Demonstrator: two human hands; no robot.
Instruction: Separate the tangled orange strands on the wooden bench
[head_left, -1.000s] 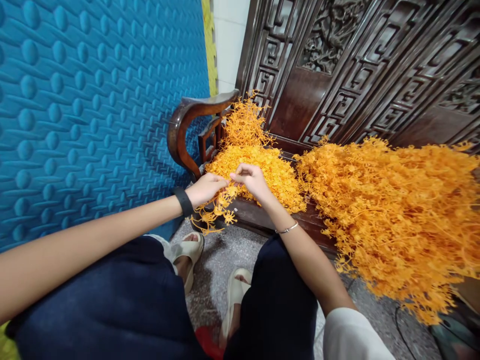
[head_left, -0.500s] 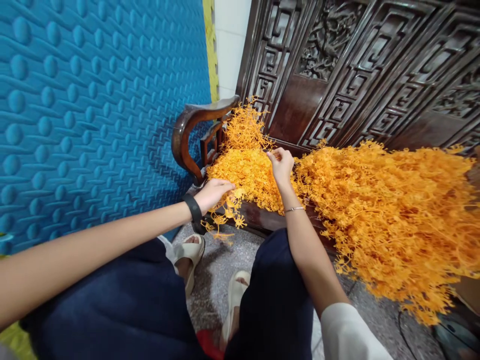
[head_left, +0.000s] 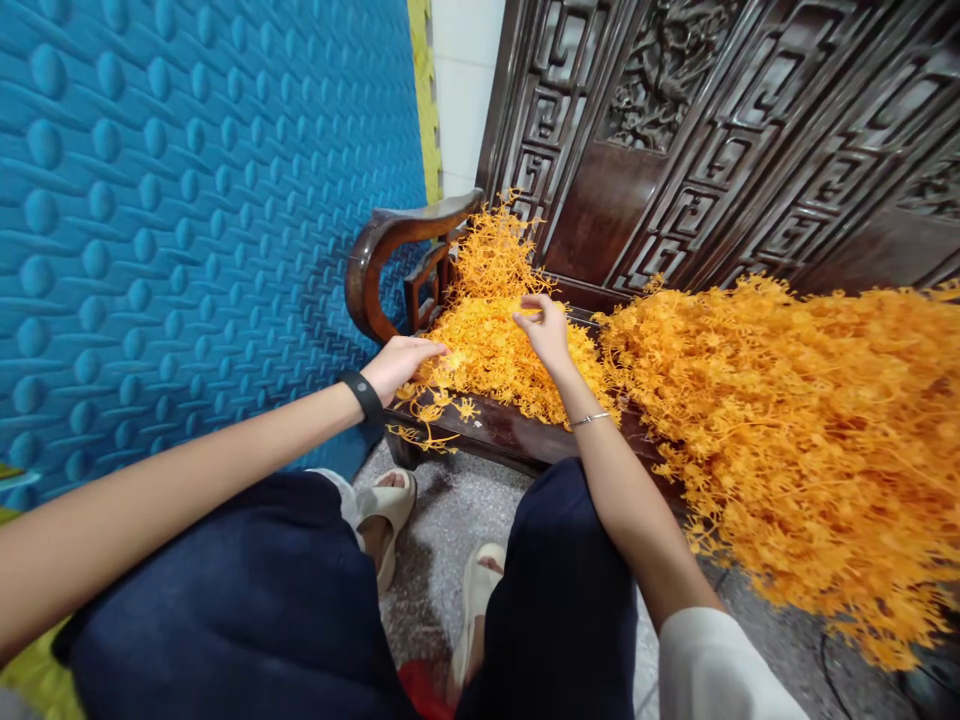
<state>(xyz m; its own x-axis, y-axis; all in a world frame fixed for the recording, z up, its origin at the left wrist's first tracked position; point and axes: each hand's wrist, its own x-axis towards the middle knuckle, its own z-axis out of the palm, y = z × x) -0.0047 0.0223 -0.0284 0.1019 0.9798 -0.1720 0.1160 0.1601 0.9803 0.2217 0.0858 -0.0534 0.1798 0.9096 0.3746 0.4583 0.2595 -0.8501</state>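
1. Head view, hands: two bare hands reach forward. The left hand [head_left: 397, 362] lies palm-down on the near edge of the small heap [head_left: 499, 345] of orange plastic sprigs; its fingers are closed loosely on a sprig [head_left: 431, 412] that trails over the bench's front edge.
2. The right hand [head_left: 546, 330] is on top of the same heap, thumb and forefinger pinched on a single strand.
3. Heaps: two. The small one sits at the bench's left end against the curved armrest [head_left: 382, 255]; the large heap [head_left: 787, 420] fills the seat to the right and spills over its front.
4. One dark carved wooden bench [head_left: 517, 435] carries both heaps.
5. Worn things: one black wristband [head_left: 362, 394] on the left wrist, one thin bracelet [head_left: 590, 419] on the right.
6. Two pale sandals [head_left: 390, 510] rest on the speckled floor; one blue padded wall [head_left: 187, 200] stands left.
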